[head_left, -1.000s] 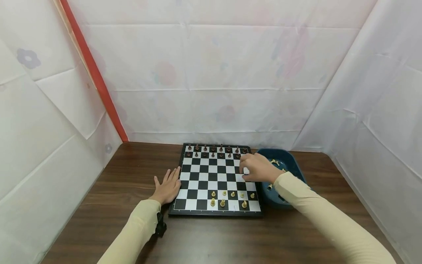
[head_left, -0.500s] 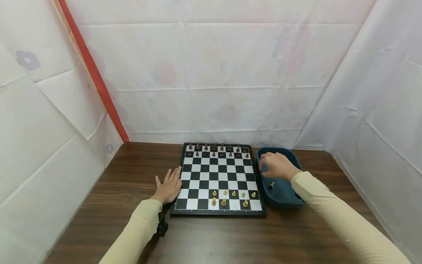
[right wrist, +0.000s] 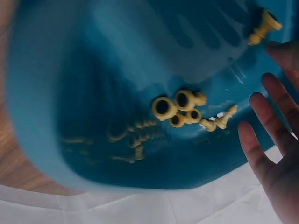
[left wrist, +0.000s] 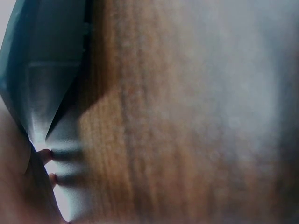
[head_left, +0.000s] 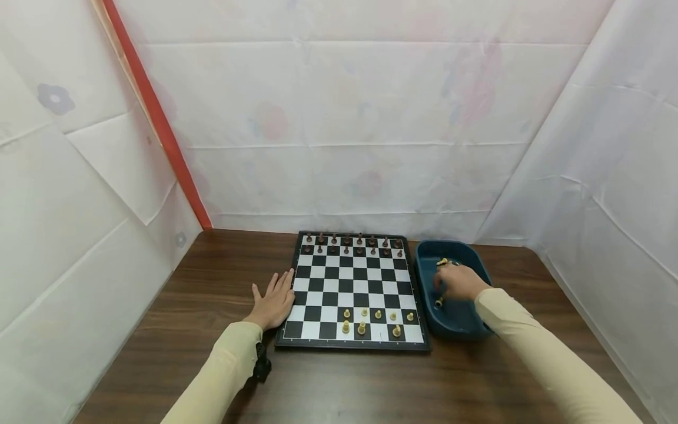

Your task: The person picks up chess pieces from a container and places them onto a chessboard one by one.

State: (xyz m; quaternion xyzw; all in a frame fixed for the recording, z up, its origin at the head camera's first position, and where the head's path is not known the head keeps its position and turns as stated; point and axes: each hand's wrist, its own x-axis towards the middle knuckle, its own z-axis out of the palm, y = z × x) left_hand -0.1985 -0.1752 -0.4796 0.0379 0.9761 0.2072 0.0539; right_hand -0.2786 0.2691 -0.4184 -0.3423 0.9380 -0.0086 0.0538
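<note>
Chessmen in pale yellow (right wrist: pixel 185 99) are lying on their sides in a blue tray (head_left: pixel 455 330), just right of the chessboard (head_left: pixel 352 285). Most are clustering near the tray's far end, some showing dark bases, while a lone piece (right wrist: pixel 265 28) is resting nearer you by the board-side wall. They are looking like light, rigid plastic, probably asking for little force. Smooth and rounded, they are likely to be rolling or slipping under a careless touch, so a thumb-and-finger pinch on the narrow stem, above the flared base, is seeming the surest hold; the slim tops are perhaps the most fragile part.

Your right hand (head_left: pixel 457 281) is hovering within the tray, back upward, the forearm slanting in from the lower right. In the right wrist view its fingers are standing straight and well parted, holding nothing visible; motion is blurring them in the head view. Your left hand (head_left: pixel 271 306) is lying flat at the board's left edge, fingers straight and fanned, gripping nothing. On the board, eight pale pieces (head_left: pixel 362 328) are standing on the near side, facing two rows of dark pieces (head_left: pixel 346 249) opposite.
</note>
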